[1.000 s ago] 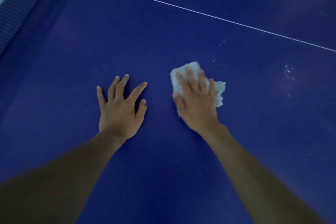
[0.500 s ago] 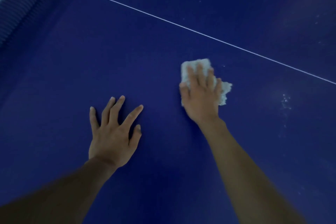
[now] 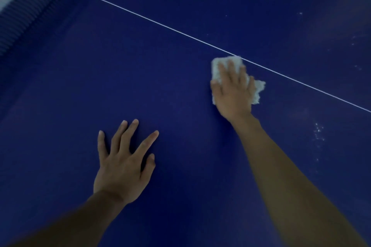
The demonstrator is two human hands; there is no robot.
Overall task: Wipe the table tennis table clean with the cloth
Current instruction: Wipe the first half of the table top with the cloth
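Now wiping is midway: the right grip, fingers straight, presses the cloth on the counter at the white line. The left grip rests flat, fingers spread. Next, probably, sweep toward the specks rightward.

Your left hand lies flat, fingers spread; your right hand lies farther ahead, palm down, fingers straight, forearm extended.

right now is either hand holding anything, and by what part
Nothing is gripped. The right hand presses flat on the middle of the white cloth, fingers straight; the left hand rests bare on the table.
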